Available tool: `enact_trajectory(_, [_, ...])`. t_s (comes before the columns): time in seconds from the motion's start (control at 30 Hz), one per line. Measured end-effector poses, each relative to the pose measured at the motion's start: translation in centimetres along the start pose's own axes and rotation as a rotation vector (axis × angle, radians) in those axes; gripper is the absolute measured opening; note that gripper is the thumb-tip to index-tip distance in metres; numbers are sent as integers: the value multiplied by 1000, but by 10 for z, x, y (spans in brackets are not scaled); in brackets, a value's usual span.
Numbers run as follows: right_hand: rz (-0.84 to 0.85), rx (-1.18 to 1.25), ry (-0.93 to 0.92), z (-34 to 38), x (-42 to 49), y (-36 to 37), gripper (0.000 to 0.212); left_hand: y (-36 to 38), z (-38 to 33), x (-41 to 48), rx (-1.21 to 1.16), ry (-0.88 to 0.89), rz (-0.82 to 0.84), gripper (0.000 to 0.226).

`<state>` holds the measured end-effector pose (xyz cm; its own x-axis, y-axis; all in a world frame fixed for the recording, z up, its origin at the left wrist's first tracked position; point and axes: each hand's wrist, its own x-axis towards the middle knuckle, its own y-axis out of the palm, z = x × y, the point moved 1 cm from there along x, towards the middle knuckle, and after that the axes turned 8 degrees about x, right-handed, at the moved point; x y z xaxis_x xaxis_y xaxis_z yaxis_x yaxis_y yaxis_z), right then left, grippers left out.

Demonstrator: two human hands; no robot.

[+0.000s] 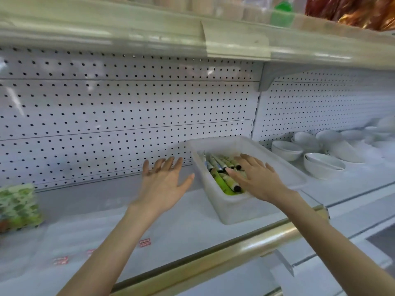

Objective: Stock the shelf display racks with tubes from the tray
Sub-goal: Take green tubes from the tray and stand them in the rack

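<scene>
Head view: both forearms reach forward and up from the bottom edge, bare, over the gold front rail [245, 242] of the white shelf [171, 221]. Left hand [164, 184] is raised above the shelf, just left of the tray [235, 208], not touching it. It is palm down with the wrist roughly straight, four fingers straight and fanned apart toward the pegboard [128, 107], thumb out toward the tray. It holds nothing, and its edges are motion-blurred. Right hand [254, 178] is inside the tray, palm down on the tubes [222, 165], wrist crossing the tray's near right rim. Its fingers are extended and slightly spread, lying flat over the pile, thumb stretched left across the tubes. No curl or pinch is visible. Can't tell if any tube is lifted under the palm. The tubes are green and white with dark caps, lying loose in a heap in the translucent white tray. The tray sits on the shelf, angled, with its far end near the pegboard. White bowls [320, 165] are stacked on the shelf right of the tray. Green patterned packs [18, 207] sit at the far left. Small red labels [145, 242] lie on the shelf near the front.
</scene>
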<state>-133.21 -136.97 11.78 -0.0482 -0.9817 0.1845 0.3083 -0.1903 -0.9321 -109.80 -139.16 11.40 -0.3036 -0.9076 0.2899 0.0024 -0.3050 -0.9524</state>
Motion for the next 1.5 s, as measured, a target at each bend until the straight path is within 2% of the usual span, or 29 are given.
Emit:
enact_trajectory(0.1, [50, 41, 28, -13, 14, 1, 65, 3, -3, 14, -35, 25, 49, 63])
enact_trajectory(0.3, [141, 11, 67, -39, 60, -3, 68, 0, -14, 48, 2, 23, 102, 63])
enact_trajectory(0.6, [406, 47, 52, -50, 151, 2, 60, 3, -37, 78, -58, -16, 107, 63])
enact_trajectory(0.77, [488, 218, 197, -61, 166, 22, 52, 8, -46, 89, -85, -33, 117, 63])
enact_trajectory(1.0, [507, 577, 253, -74, 171, 20, 42, 15, -52, 99, -231, -62, 63, 57])
enact_trajectory(1.13, [500, 834, 198, -62, 169, 8, 39, 16, -57, 108, -419, -78, 3, 50])
enact_trajectory(1.23, [534, 1024, 91, -47, 165, 1, 43, 19, -57, 115, -652, -122, -18, 46])
enact_trajectory(1.4, [541, 1057, -121, -32, 158, 2, 38, 11, -57, 124, -960, -145, -96, 32])
enact_trajectory(1.5, [484, 1036, -204, -23, 154, 7, 36, 9, -59, 127, -1047, -151, -170, 22])
